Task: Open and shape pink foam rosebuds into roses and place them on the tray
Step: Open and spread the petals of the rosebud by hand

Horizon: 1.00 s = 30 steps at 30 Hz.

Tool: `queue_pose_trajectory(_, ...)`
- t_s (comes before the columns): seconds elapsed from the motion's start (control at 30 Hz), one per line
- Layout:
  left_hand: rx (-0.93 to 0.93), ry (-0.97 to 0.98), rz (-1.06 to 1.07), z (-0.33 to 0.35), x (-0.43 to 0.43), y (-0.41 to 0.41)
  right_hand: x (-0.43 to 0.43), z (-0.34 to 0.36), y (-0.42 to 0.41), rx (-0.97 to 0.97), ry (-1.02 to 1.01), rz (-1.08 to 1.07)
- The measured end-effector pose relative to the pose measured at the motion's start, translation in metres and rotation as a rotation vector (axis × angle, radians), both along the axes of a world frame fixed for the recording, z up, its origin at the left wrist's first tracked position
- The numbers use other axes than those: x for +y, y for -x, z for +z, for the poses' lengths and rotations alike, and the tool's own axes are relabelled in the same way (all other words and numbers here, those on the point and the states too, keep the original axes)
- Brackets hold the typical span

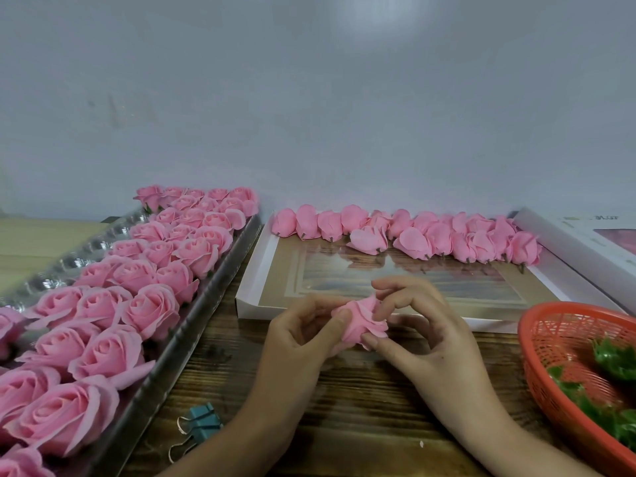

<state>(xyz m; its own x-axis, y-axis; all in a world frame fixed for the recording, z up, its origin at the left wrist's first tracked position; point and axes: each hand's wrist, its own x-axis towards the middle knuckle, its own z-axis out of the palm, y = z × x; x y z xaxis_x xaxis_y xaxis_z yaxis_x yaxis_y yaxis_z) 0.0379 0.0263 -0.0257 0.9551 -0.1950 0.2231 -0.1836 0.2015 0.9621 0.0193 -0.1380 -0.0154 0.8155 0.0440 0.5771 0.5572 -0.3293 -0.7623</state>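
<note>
Midway through shaping: left hand grips the rosebud above the counter; right hand pinches an outer petal, peeling it open. Next, likely: spread remaining petals evenly and gently, then set it on the tray, left, beside finished roses.

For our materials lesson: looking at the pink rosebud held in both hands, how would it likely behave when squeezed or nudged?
Probably soft and floppy: the rosebud petals splay where left hand and right hand pinch them. Likely very light: fingertips alone hold it above the table. Set down, it may tip; the loose buds in the box lie sideways.
</note>
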Motion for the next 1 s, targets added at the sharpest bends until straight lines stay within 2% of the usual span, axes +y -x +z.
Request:
queue_pose_trajectory(0.27, 0.042, 0.052, -0.017, 0.0004, -0.0001, 0.0002, 0.0008, 0.0042, 0.0031, -0.058, 0.026, -0.031)
queue_pose_trajectory(0.43, 0.02, 0.073, -0.021, 0.0023, -0.0006, 0.0019, 0.0012, 0.004, 0.0034, -0.021, 0.021, -0.006)
queue_pose_trajectory(0.63, -0.075, -0.044, -0.001, 0.0026, -0.0006, 0.0034, 0.0011, 0.0041, 0.0016, -0.063, 0.09, -0.025)
queue_pose_trajectory(1.0, -0.151, 0.006, -0.02, 0.0086, -0.0034, 0.0069, 0.0001, 0.0051, 0.0019, -0.134, 0.159, -0.093)
